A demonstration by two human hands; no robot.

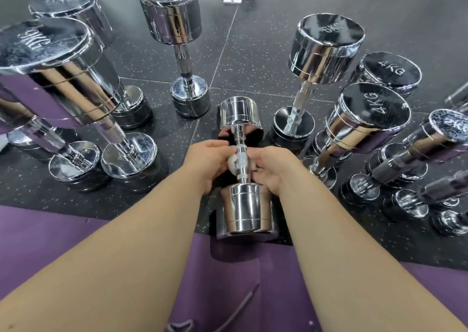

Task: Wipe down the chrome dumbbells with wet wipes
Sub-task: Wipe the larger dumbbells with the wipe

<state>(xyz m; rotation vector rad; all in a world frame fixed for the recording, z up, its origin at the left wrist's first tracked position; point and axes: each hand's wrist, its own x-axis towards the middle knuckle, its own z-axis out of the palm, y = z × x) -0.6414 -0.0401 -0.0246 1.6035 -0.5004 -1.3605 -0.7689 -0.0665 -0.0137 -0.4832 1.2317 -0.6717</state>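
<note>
Small chrome dumbbell lies on the floor mid-frame, handle exposed for wiping. Left hand and right hand both closed round the knurled handle, pressing a white wet wipe onto it. Other dumbbells stand on end around, likely awaiting cleaning.
</note>
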